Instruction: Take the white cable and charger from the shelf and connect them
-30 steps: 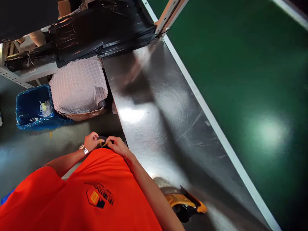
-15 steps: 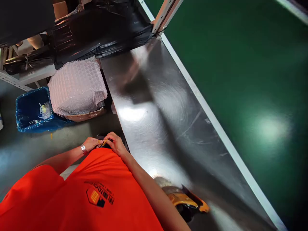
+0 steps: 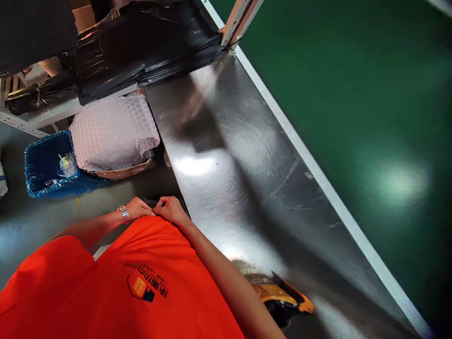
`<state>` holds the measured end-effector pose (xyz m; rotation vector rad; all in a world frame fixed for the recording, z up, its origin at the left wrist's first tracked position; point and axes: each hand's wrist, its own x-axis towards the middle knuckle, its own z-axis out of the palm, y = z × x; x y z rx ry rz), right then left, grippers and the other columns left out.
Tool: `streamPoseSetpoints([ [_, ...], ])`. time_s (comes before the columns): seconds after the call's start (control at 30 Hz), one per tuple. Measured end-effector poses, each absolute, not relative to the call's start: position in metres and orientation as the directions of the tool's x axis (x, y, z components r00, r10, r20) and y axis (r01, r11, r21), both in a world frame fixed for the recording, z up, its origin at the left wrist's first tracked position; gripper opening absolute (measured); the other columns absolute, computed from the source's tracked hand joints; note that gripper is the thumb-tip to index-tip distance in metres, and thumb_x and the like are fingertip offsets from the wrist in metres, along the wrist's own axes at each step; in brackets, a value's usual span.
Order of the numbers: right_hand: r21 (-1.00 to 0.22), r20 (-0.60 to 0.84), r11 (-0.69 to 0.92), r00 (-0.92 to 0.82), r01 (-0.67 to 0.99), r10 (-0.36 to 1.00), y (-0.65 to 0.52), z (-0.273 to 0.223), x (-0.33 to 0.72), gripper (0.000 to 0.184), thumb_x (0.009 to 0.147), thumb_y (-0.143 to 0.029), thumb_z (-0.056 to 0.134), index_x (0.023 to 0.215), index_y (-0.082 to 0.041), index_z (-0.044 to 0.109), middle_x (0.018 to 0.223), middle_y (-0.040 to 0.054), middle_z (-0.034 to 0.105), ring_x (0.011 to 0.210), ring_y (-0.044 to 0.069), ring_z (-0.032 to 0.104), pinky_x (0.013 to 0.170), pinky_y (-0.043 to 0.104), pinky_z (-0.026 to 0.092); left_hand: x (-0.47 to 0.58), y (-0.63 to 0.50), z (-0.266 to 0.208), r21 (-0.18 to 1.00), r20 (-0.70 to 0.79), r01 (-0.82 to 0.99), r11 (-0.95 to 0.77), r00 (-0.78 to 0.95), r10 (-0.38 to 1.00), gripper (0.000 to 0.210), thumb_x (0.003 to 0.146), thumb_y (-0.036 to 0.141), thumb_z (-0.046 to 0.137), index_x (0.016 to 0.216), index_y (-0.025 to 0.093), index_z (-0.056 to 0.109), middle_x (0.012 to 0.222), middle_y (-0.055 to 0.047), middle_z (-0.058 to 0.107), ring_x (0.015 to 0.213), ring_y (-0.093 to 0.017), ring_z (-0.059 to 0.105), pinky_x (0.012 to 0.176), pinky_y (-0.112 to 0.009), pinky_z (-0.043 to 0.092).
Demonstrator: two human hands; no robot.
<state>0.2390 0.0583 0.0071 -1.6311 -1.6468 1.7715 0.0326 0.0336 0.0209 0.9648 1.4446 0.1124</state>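
My left hand (image 3: 139,208), with a metal-band watch (image 3: 124,214) on its wrist, is closed close in front of the orange shirt (image 3: 155,263). Fingertip to fingertip with it, my right hand (image 3: 171,209) is also closed in a pinch. Whatever lies between the fingers is too small and hidden to name now; half a second ago a thin yellow piece showed there. Both hands are just left of the metal tabletop's edge. A yellow-and-black tool that looks like a tape dispenser (image 3: 277,294) lies on the metal tabletop (image 3: 226,188), beyond my right forearm.
A blue-lined bin (image 3: 33,188) with scraps in it stands on the floor at left. Beside it, a bubble-wrap bundle (image 3: 113,132) sits over a cardboard box (image 3: 125,172). Black plastic sheeting (image 3: 151,42) covers shelving at the back, and a metal post (image 3: 235,28) rises at the tabletop's far corner.
The hands have closed together and the thin yellow piece between them has gone out of sight. My left hand has moved slightly right. The view has shifted a little.
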Motion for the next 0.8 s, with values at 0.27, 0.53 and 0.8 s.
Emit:
streamPoseSetpoints([
  [0.27,-0.916,-0.391,-0.339,-0.655,0.212,0.646,0.062,-0.004,0.253,0.033,0.077,-0.026,0.075,0.108,-0.019,0.083,0.099,0.0027,0.073,0.081,0.014,0.060,0.077,0.028,0.048,0.035,0.061,0.037,0.551,-0.816,0.613,0.567,0.255,0.518,0.018,0.080,0.026,0.071,0.068,0.014,0.077,0.051,0.001,0.053,0.052,-0.014,0.048,0.055,-0.028,0.033],
  [0.53,-0.986,-0.085,0.046,-0.717,0.161,0.692,0.066,-0.003,0.257,0.026,0.102,-0.043,0.070,0.110,-0.029,0.090,0.103,0.0065,0.065,0.095,0.019,0.063,0.085,0.033,0.047,0.031,0.077,0.047,0.553,-0.814,0.627,0.548,0.268,0.515,0.017,0.080,0.020,0.071,0.065,0.014,0.078,0.055,0.000,0.058,0.049,-0.009,0.041,0.051,-0.027,0.025],
  [0.8,-0.984,-0.090,0.040,-0.674,0.174,0.733,0.064,-0.013,0.253,0.022,0.099,-0.041,0.075,0.093,-0.025,0.089,0.095,0.0070,0.071,0.084,0.018,0.066,0.079,0.033,0.049,0.027,0.069,0.032,0.511,-0.854,0.492,0.705,0.194,0.484,0.019,0.077,0.031,0.082,0.081,0.012,0.084,0.065,-0.002,0.065,0.050,-0.009,0.043,0.050,-0.026,0.027],
])
